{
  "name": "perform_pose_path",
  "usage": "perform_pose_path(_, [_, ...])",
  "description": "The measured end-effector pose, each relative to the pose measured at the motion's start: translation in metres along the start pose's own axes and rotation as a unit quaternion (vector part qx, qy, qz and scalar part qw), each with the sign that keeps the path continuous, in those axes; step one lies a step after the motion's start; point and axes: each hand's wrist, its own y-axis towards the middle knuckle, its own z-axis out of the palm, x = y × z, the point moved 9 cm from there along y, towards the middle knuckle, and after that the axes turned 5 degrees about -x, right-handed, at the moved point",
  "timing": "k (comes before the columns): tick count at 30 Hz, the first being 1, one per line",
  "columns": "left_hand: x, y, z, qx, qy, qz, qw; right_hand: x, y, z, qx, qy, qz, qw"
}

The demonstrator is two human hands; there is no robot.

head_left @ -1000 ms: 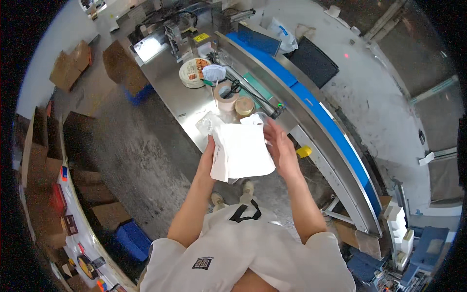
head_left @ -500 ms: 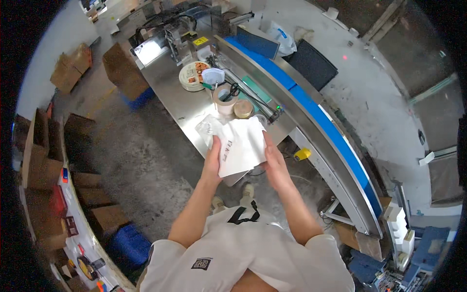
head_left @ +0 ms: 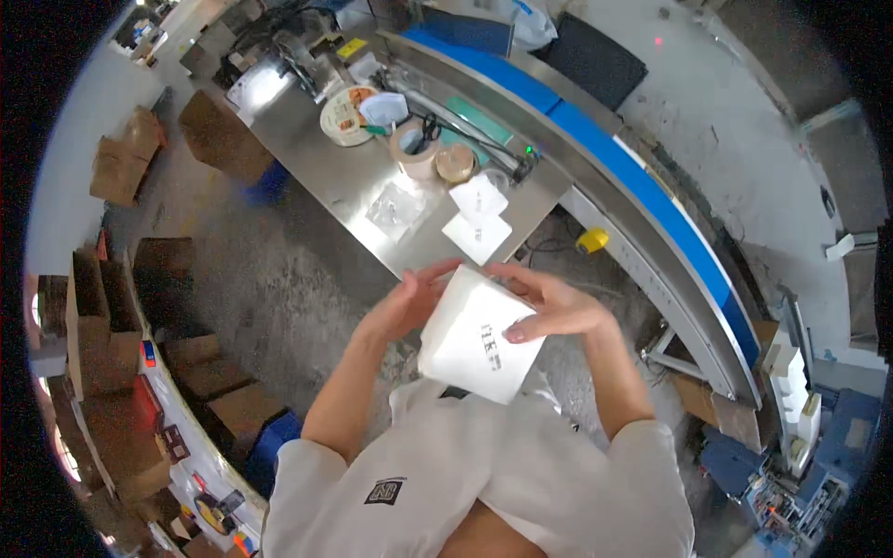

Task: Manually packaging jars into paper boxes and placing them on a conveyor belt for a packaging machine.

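Note:
I hold a white box with dark print on its face close to my chest, between both hands. My left hand grips its left edge, and my right hand lies over its top right corner with the fingers spread across the face. Beyond my hands stands a steel table. Two white flat packets lie near its front edge, with a clear plastic bag beside them.
On the table are two tape rolls, black scissors, a round plate and a label machine. A blue conveyor curves along the right. Cardboard boxes stand on the floor at left.
I have drawn the white box down from over the table toward my chest. Two white packets now lie uncovered at the table's front edge.

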Motion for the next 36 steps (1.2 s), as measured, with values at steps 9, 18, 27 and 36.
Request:
perform_pose_path(9, [0.047,-0.024,0.017,-0.109,0.128,-0.046,0.985,-0.082,-0.010,-0.018,-0.065,-0.009,0.065,0.996])
perform_pose_path(18, [0.075,-0.060,0.022,-0.217,0.181,-0.013,0.959,-0.150,-0.040,0.018,-0.299,0.093,0.052,0.948])
perform_pose_path(27, [0.075,-0.036,0.008,-0.286,0.103,0.008,0.953,-0.181,-0.037,-0.008,-0.287,0.243,0.101,0.921])
perform_pose_path(36, [0.053,0.013,-0.003,-0.321,0.166,-0.019,0.932,-0.130,-0.005,-0.062,-0.234,0.063,0.031,0.970])
